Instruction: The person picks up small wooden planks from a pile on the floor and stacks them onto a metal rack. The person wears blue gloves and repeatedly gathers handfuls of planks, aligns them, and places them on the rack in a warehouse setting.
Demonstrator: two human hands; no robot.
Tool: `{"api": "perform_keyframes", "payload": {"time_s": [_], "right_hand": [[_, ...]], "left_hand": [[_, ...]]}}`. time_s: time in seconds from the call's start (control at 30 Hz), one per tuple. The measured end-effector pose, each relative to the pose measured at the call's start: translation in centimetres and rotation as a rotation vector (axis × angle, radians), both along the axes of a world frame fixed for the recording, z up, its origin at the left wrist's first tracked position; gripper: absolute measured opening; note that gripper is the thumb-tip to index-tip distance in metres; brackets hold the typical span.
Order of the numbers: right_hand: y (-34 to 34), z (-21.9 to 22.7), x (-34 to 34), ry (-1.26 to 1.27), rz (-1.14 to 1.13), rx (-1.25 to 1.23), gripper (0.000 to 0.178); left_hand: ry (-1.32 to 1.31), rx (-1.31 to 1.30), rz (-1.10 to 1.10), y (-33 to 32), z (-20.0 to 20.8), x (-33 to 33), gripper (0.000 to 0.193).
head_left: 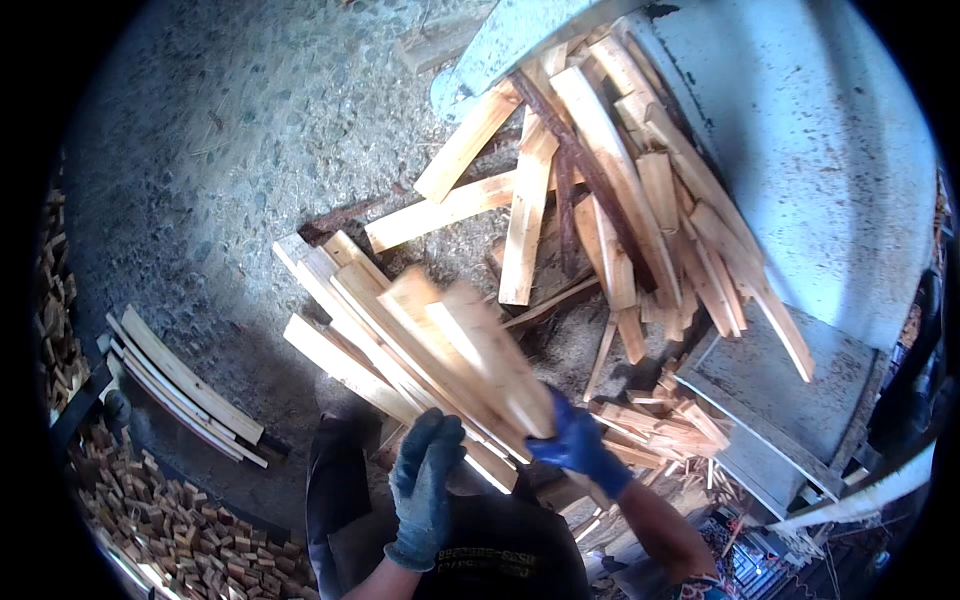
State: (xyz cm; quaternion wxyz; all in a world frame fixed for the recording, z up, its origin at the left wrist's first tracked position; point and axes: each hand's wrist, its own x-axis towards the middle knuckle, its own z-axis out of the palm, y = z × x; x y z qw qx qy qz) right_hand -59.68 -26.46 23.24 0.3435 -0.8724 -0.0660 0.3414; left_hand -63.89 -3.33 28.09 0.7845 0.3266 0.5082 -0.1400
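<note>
My right hand (580,447), in a blue glove, is closed around the lower end of a pale split-wood slat (480,335). The slat's upper end is blurred, and it slants over a bundle of similar slats (365,300) lying side by side in front of me. My left hand (425,485), in a grey-blue glove, is held beside the lower ends of that bundle. Its fingers are curled together, with nothing visible in them. Further ahead and to the right, a loose heap of slats (610,180) includes some with dark bark.
A large pale-blue metal bucket or scoop (790,150) flanks the heap on the right. Smaller wood pieces (660,430) lie near my right hand. Several slats (190,385) rest in a stack at left, above a pile of short cut wood (190,520). Rough concrete floor (220,170) stretches ahead.
</note>
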Motion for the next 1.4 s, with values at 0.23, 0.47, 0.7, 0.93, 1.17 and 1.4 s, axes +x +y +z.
{"api": "perform_keyframes", "payload": {"time_s": [0.23,0.47,0.7,0.93,1.17,1.4], "right_hand": [[10.9,-2.5,-4.8,0.166,0.141,-0.065,0.067],[1.3,-10.5,-0.5,-0.07,-0.661,0.067,0.057],[4.5,-14.2,20.2,-0.589,-0.11,-0.492,0.077],[7.3,-17.3,14.5,-0.627,-0.138,-0.454,0.096],[4.0,-17.8,15.6,-0.393,-0.221,-0.369,0.091],[5.6,-2.2,-3.4,-0.047,0.169,-0.162,0.077]], "left_hand": [[-0.027,0.027,0.107,3.3,-0.6,0.8,0.038],[0.051,-0.047,0.035,2.3,-1.6,-0.1,0.037],[0.085,-0.132,0.058,-0.4,-0.7,1.7,0.038],[0.207,-0.258,0.251,-2.9,-1.8,1.2,0.035],[0.143,-0.322,0.263,-2.4,-1.2,2.1,0.036],[-0.009,-0.07,0.236,0.3,-0.2,2.9,0.037]]}}
